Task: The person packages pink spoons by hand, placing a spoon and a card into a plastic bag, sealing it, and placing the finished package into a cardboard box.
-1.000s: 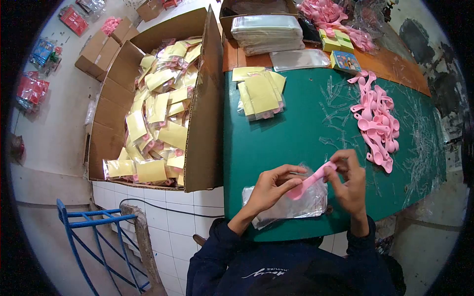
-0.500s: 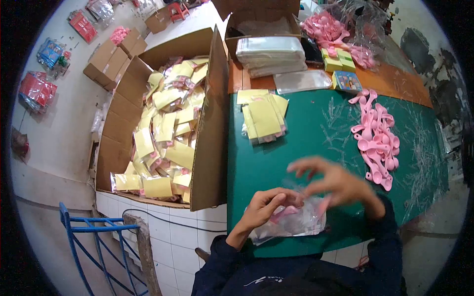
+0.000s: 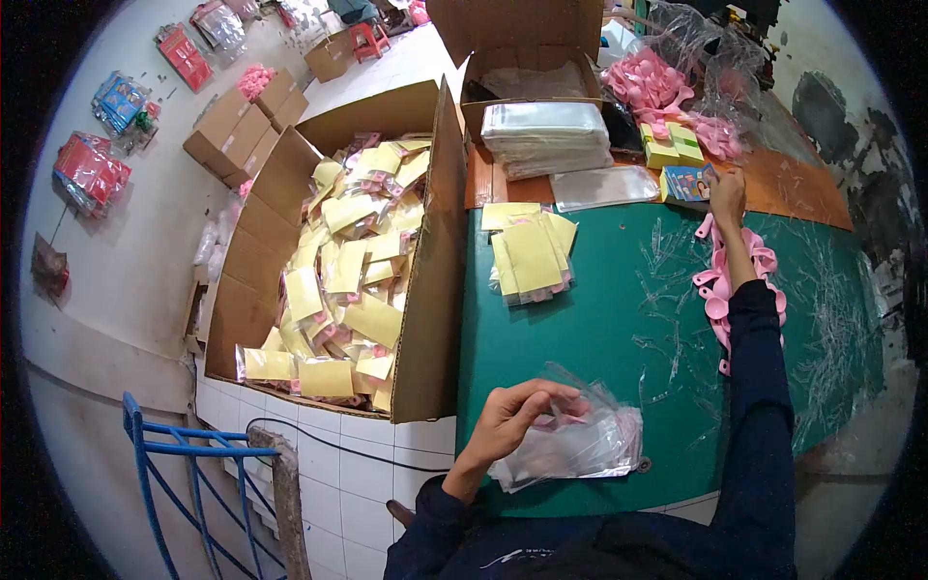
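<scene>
At the near edge of the table, my left hand [image 3: 512,420] pinches the top of a clear plastic bag [image 3: 570,449]. Something pink shows through the plastic beside its fingers. Under it lie more clear bags, overlapping. My right hand [image 3: 730,198] reaches to the far side, its fingers closed at the right edge of a stack of blue printed cards [image 3: 688,184]; how many cards they grip is hidden. Below that forearm, partly covered by it, lies a pile of pink measuring spoons [image 3: 715,290].
Packed bags with yellow cards [image 3: 532,256] lie on the green table [image 3: 599,319]. Left of it stands a big carton [image 3: 435,261] full of similar packs. Clear bags [image 3: 546,135] are stacked at the back near yellow card stacks [image 3: 672,145]. Plastic scraps [image 3: 831,319] litter the right side.
My right hand has left the bag and moved far forward to the printed cards. My left hand stays at the bag. The whole view has shifted slightly.
</scene>
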Available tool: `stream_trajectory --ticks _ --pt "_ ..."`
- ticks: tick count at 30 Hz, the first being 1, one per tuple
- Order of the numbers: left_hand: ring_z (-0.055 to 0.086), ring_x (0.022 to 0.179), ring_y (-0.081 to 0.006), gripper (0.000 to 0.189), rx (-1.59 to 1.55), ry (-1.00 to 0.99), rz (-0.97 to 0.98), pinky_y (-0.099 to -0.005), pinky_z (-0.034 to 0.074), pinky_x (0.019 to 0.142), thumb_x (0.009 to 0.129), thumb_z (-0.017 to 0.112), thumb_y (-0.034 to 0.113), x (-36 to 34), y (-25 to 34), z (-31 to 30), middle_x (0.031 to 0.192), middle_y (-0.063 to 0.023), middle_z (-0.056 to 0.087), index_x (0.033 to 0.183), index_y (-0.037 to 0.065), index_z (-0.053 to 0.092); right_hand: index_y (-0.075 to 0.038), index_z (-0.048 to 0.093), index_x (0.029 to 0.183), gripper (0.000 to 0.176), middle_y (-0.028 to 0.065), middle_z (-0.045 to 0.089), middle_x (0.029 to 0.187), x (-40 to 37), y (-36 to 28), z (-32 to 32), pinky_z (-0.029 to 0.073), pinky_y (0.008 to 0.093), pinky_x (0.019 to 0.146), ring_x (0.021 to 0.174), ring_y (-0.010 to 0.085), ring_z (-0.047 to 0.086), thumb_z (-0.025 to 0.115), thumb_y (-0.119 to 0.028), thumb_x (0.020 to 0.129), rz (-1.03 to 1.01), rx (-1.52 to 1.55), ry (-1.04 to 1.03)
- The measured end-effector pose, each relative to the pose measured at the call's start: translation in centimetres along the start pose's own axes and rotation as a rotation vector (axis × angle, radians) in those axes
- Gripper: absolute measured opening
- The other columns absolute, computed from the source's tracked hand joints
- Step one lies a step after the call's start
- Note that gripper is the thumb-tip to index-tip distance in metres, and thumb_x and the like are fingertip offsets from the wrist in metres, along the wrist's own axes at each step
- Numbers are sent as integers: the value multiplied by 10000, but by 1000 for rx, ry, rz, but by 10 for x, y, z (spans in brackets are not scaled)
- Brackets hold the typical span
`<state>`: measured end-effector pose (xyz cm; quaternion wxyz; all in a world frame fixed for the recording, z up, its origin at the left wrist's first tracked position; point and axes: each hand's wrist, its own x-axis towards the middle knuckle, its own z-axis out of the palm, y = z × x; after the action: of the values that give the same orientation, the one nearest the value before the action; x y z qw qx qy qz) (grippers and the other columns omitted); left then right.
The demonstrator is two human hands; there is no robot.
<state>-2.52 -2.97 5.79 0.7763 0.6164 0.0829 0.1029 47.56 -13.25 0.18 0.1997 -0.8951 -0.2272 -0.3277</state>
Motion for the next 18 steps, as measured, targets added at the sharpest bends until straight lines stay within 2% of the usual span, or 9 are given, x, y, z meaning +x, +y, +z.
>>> stream_trajectory --ticks 3,5,7,9,12,15,16,18 --pt "627 860 -133 311 -61 41 -81 -209 483 663 967 392 213 1 4 3 952 -104 658 1090 -1 580 -36 619 885 188 110 604 982 -2 -31 -44 486 363 708 815 287 602 575 -200 804 62 492 -234" --pt "632 845 -138 303 2 63 -121 -205 486 667 967 392 201 5 11 1 957 -107 656 1094 -5 575 -41 549 989 200 81 600 972 -29 -77 -103 496 296 660 817 177 589 578 -155 828 36 949 -561" --pt "635 838 -143 301 16 73 -146 -208 490 672 967 394 198 9 13 2 963 -111 654 1097 -9 570 -53 484 995 221 23 558 858 -68 -119 -165 459 213 533 709 84 552 604 -130 827 -15 1256 -798" --pt "635 839 -148 305 -6 60 -139 -219 494 679 967 397 204 16 15 4 971 -114 652 1099 -12 567 -33 469 958 209 39 565 895 -96 -142 -216 488 226 601 796 88 559 613 -60 809 82 1404 -978" --pt "610 781 -115 301 21 99 -107 -232 487 667 958 429 215 18 9 7 885 -84 648 1017 -30 594 -38 465 931 187 22 537 832 -114 -153 -260 475 221 617 776 72 548 606 -33 808 55 1364 -1131" --pt "559 692 -84 282 164 73 -81 -238 467 637 941 466 212 16 9 7 785 -66 632 964 -29 611 -52 458 946 206 -1 518 845 -118 -146 -268 455 205 594 727 53 539 581 22 798 -190 1106 -1084" --pt "538 662 -76 275 221 52 -80 -240 460 625 935 479 210 15 9 7 750 -62 624 947 -28 615 -40 474 919 180 -3 517 819 -120 -149 -273 446 198 620 725 50 532 575 32 789 -114 1193 -1084" --pt "501 631 -75 253 278 8 -68 -245 448 605 923 495 201 14 12 10 709 -66 611 950 -16 624 -23 497 885 153 9 508 769 -120 -151 -285 429 215 587 689 63 525 594 15 772 -215 1087 -1069"
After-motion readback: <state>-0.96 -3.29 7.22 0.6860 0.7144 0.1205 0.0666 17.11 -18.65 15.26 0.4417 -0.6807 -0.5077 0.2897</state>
